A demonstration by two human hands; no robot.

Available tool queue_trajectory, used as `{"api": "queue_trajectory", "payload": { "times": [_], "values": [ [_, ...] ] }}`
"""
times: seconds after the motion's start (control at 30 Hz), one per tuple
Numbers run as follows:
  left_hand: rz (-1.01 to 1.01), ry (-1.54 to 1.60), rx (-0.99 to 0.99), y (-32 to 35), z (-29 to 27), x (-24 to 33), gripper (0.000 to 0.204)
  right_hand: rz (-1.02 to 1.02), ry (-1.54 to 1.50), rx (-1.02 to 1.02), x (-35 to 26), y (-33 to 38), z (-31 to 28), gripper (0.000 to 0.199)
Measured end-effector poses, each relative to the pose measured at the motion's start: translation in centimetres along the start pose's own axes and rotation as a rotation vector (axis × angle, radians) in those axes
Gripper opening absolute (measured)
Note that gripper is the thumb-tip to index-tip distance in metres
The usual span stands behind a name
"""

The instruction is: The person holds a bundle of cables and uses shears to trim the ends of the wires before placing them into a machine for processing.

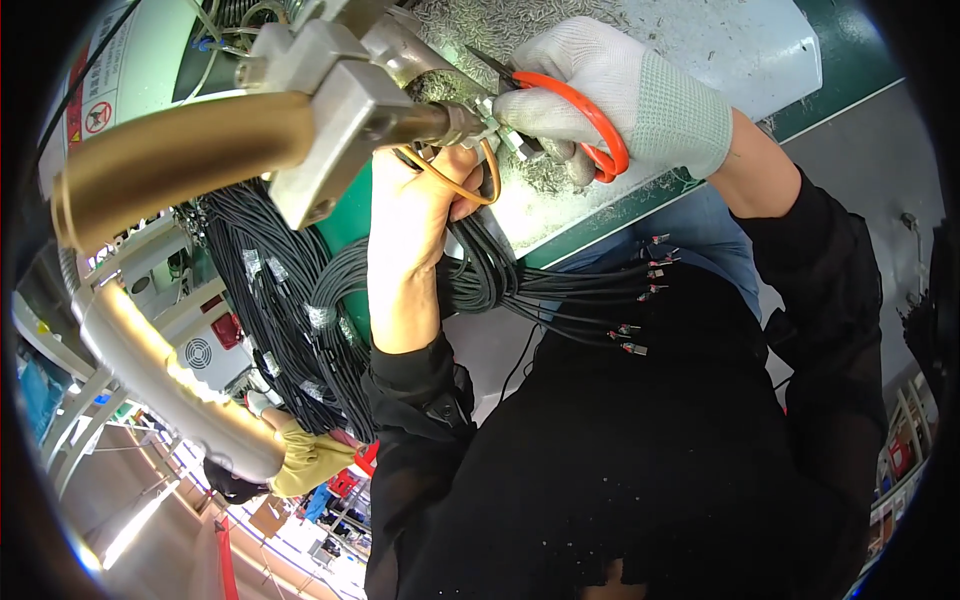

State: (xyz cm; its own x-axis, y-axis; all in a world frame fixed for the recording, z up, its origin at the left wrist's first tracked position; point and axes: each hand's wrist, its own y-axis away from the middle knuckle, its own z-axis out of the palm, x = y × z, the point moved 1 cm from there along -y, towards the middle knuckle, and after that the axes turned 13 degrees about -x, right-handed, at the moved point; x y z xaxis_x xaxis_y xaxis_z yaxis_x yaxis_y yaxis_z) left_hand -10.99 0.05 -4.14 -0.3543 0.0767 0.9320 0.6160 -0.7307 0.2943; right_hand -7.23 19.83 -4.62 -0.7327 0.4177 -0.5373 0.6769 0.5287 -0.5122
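Near the top centre of the frame the right hand, in a white knit glove, is closed around a pair of orange-handled scissors, fingers threaded through the loops and the dark blades pointing left toward a small metal connector. Just below and to the left, the bare left hand is closed around a bundle of black cables, pinching it up close to the connector; a thin orange wire loops over its fingers.

The cables look light and limp (they sag away toward the right middle of the frame, where the loose ends carry small metal terminals). They bend easily and would slide in a loose fist, so a firm grip close to the end being worked looks soundest, as the left hand has it now. The terminals seem delicate and best not squeezed. The scissors are stiff and light, safe by the loops only.

Behind, a machine with a brass-coloured cylinder fills the upper left, and the pale bench at the top is strewn with tiny clippings. More cable hangs at left centre.
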Motion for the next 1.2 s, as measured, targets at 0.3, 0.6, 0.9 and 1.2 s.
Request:
{"api": "queue_trajectory", "payload": {
  "times": [0.3,0.6,0.9,1.2],
  "values": [
    [0.075,0.121,-0.025,0.3,0.1,-1.2,0.018,0.611,-0.791,-0.096,-0.9,0.8,-0.4,0.027],
    [-0.053,0.085,-0.053,2.8,0.7,-0.2,0.010,0.726,-0.795,-0.275,-4.3,3.1,-3.6,0.025],
    [-0.274,-0.133,-0.177,6.7,5.4,2.3,0.013,0.853,-1.189,-0.834,-9.1,5.1,-4.6,0.025],
    [-0.221,-0.219,-0.200,7.6,6.1,2.3,0.015,0.769,-1.097,-0.828,-9.9,5.2,-4.2,0.022]
  ]
}}
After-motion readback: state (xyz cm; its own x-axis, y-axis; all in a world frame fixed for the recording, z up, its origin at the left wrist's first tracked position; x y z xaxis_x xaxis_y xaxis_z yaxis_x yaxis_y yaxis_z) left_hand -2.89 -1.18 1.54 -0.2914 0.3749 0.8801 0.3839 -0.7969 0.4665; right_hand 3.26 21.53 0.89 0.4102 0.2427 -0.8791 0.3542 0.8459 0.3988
